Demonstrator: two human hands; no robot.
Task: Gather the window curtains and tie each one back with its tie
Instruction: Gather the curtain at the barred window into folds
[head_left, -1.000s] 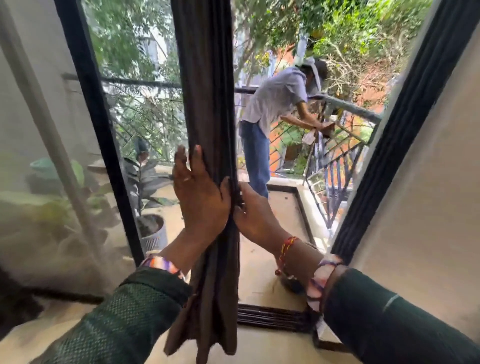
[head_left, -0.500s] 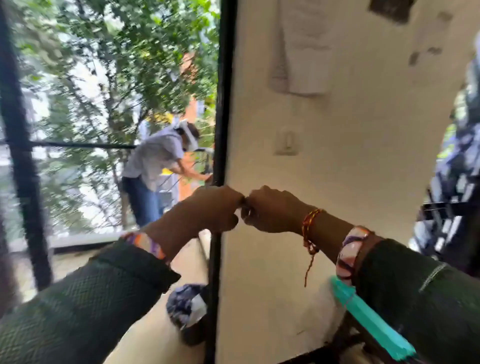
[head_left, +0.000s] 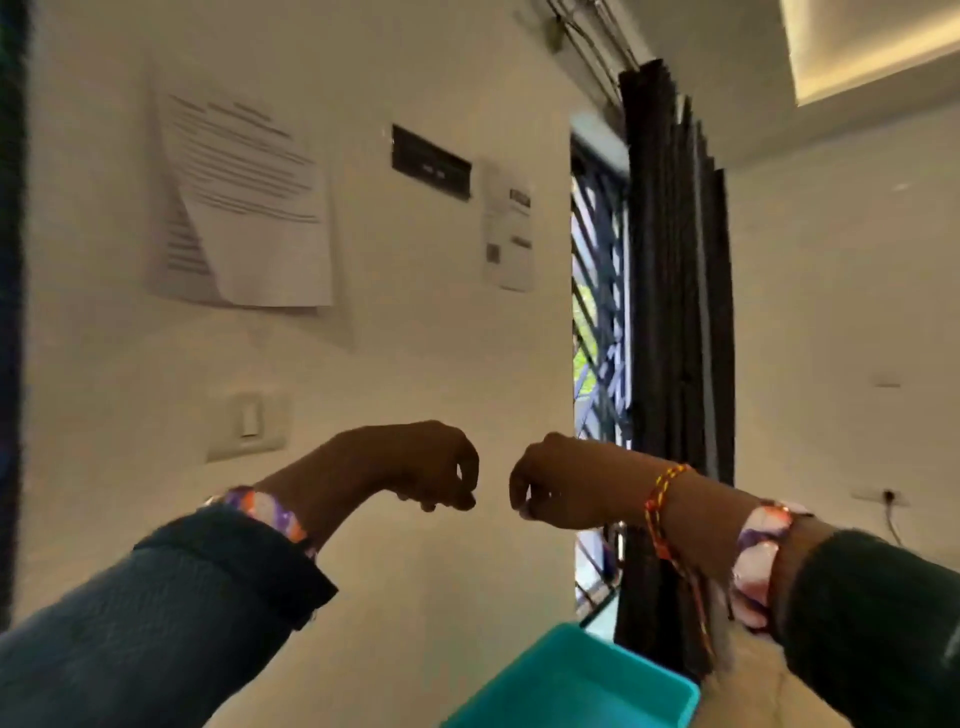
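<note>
The left hand (head_left: 421, 467) and the right hand (head_left: 558, 480) are up in front of a pale wall (head_left: 415, 338), close together but not touching. Both are curled into loose fists, fingers tucked under. I cannot tell if they pinch anything small. Bright bands sit on both wrists, by dark green sleeves (head_left: 156, 613). The dark curtain (head_left: 675, 312) hangs bunched up at the right, behind the right arm, beside a window with bars (head_left: 597, 312). Papers (head_left: 244, 202) hang on the wall at the left, above a light switch (head_left: 248, 423). A teal bin (head_left: 582, 686) sits low, near us.
</note>
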